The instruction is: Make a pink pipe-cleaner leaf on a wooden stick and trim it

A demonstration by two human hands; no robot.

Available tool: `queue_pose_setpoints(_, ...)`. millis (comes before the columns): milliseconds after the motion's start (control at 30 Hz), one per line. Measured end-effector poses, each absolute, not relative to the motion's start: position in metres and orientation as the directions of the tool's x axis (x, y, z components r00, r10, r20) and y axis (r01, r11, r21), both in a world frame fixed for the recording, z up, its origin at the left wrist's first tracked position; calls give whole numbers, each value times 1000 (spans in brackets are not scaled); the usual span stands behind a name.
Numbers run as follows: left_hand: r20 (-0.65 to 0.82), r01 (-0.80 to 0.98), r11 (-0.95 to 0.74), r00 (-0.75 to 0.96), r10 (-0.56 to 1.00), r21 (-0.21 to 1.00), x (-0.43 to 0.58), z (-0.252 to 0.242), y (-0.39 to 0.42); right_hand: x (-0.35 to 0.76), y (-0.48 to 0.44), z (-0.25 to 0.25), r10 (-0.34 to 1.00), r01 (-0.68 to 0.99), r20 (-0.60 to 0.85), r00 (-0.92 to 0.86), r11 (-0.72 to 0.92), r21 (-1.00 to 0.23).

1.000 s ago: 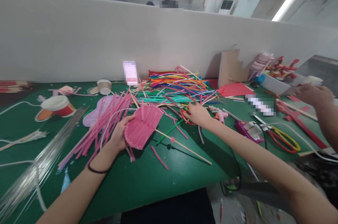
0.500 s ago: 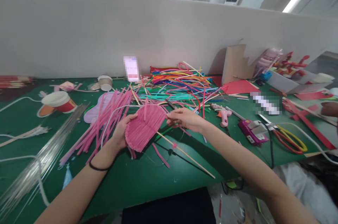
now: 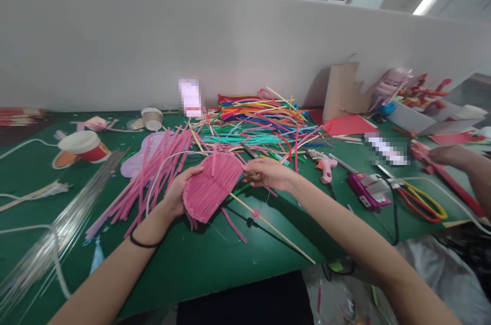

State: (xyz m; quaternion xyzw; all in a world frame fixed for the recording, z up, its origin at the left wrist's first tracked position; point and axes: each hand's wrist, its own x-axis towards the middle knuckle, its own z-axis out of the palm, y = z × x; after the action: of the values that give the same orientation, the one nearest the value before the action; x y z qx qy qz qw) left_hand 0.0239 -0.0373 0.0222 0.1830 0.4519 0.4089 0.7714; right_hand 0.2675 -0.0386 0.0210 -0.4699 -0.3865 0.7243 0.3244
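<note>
My left hand grips the left edge of a pink fan-shaped piece made of pink strips, holding it just above the green table. At the fan's right edge my right hand has its fingers pinched together; what they hold is too small to make out. A thin wooden stick runs from under the fan toward the table's front edge. Loose pink strips lie left of the fan.
A heap of coloured strips lies behind. A pink glue gun, a purple glue gun, scissors, paper cups, wires and red card surround them. Another person's arm reaches in at the right.
My right hand came back from the coloured heap to the fan's right edge. The other person's arm moved lower at the right. My left hand kept its hold.
</note>
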Motion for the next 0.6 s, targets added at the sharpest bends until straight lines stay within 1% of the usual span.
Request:
queue_pose_setpoints(133, -525, -462, 591, 278, 804, 661, 25, 23, -38, 263, -40, 27, 848, -77, -433, -305, -475, -876)
queue_pose_setpoints(333, -548, -447, 606, 268, 793, 658, 24, 21, -38, 258, -39, 24, 887, -11, -386, -255, -402, -916)
queue_pose_setpoints(400, -548, -440, 610, 274, 790, 659, 23, 20, -37, 258, -38, 20, 906, 40, -349, -238, -350, -936)
queue_pose_setpoints(533, -541, -435, 602, 270, 797, 670, 22, 19, -36, 263, -38, 18, 956, 222, -205, -209, -158, -962)
queue_pose_setpoints(600, -547, -431, 603, 260, 796, 671, 21, 19, -35, 267, -39, 21, 951, 253, -193, -241, -131, -959)
